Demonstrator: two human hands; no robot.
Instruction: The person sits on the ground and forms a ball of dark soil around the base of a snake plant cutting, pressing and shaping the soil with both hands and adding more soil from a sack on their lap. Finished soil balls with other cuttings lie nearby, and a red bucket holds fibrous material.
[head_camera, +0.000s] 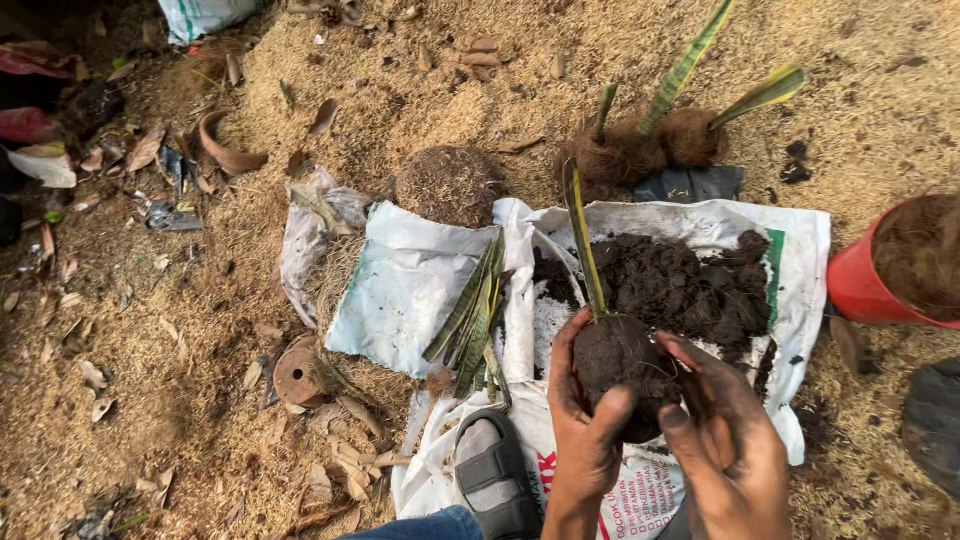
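Observation:
My left hand and my right hand cup a dark ball of soil from both sides. A single long striped green leaf rises from the top of the ball. Just beyond it a heap of dark soil lies on a white plastic sack. A bundle of loose green leaf cuttings rests on the sack to the left of my hands.
Two fibre-wrapped root balls with leaves stand behind the sack. A red pot of fibre is at the right edge. A small clay pot lies on husk-strewn ground at left. My sandalled foot rests on the sack.

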